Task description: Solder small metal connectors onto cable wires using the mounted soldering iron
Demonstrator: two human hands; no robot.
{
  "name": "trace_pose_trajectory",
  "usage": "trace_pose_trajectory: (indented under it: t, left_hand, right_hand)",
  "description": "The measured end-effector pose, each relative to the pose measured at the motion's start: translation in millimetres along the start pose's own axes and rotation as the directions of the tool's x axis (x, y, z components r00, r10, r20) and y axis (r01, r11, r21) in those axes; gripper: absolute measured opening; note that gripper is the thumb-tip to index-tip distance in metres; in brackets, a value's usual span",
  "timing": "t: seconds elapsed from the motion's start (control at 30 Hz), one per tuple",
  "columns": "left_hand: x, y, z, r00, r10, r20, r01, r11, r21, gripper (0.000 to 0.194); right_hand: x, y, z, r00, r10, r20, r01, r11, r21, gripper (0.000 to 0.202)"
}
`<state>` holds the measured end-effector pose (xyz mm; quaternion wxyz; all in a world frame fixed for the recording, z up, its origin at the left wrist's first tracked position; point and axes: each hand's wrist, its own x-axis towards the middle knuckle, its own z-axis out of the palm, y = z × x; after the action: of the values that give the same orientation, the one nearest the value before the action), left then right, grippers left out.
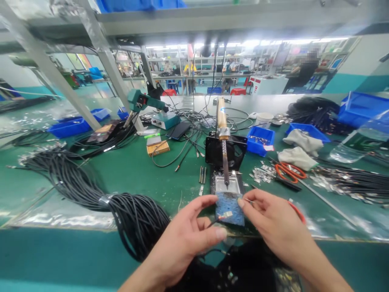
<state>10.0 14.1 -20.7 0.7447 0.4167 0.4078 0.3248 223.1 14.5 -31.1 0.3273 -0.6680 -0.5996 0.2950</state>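
Note:
My left hand (194, 231) is curled around a thin black cable (215, 222), its index finger and thumb spread apart at the tips. The cable's small metal connector (227, 214) lies over a blue sponge (234, 205). At the sponge's right edge, my right hand (267, 211) is closed in a pinch, thumb tip against the sponge; what its fingers hold is too small to make out. Just beyond both hands, a soldering iron (223, 121) with a wooden handle points tip down over a metal tray (235, 185). Behind the iron stands a black fan (240, 152).
A large bundle of black cables (91, 190) lies at left. Loose metal connectors (263, 173), orange-handled scissors (290, 172), gloves (298, 158) and a blue bin (259, 140) are at right. A teal control box (165, 120) stands farther back, under a shelf frame (194, 24).

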Motion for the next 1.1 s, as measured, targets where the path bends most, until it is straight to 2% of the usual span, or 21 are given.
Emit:
trace_pose_trajectory:
  t: [0.2, 0.33, 0.53, 0.67, 0.77, 0.9, 1.0, 1.1]
  left_hand:
    - [-2.8, 11.3, 3.1, 1.000, 0.025, -0.010, -0.026, 0.998, -0.049, 0.065]
    - [-10.6, 9.6, 4.7, 0.997, 0.079, 0.009, -0.079, 0.997, 0.001, 0.062]
    - [-20.2, 5.6, 7.7, 0.997, 0.060, 0.049, -0.062, 0.998, 0.024, 0.056]
    - [-14.8, 9.8, 8.1, 0.997, 0.073, 0.003, -0.073, 0.996, 0.046, 0.055]
    - [-11.0, 6.9, 5.6, 0.998, 0.060, -0.017, -0.059, 0.998, 0.025, 0.053]
    - [-14.3, -2.3, 1.6, 1.000, 0.003, 0.014, -0.003, 1.000, 0.027, 0.055]
    - [-18.5, -7.0, 1.4, 0.999, 0.043, -0.012, -0.042, 0.998, 0.043, 0.040]
    - [-21.0, -9.2, 4.0, 0.993, 0.110, -0.042, -0.106, 0.990, 0.091, 0.022]
  right_hand:
    - [8.5, -9.8, 4.4, 0.998, -0.056, 0.002, 0.056, 0.997, 0.061, 0.032]
    - [-1.4, -13.3, 3.1, 0.997, -0.080, -0.008, 0.080, 0.995, 0.066, 0.028]
    - [-11.3, -17.1, 0.0, 0.995, -0.098, -0.011, 0.098, 0.995, 0.021, 0.025]
    - [-1.8, -21.1, 1.1, 0.993, -0.110, -0.037, 0.110, 0.994, -0.014, 0.022]
    - [2.4, -16.0, 4.5, 0.993, -0.111, -0.031, 0.111, 0.994, -0.027, 0.023]
    - [-1.9, 1.2, 2.4, 0.996, -0.085, -0.021, 0.084, 0.995, -0.045, 0.028]
    - [-8.2, 11.8, -6.5, 0.997, -0.041, -0.070, 0.035, 0.996, -0.078, 0.030]
    - [-18.2, 12.2, -16.2, 0.992, -0.030, -0.122, 0.021, 0.997, -0.079, 0.030]
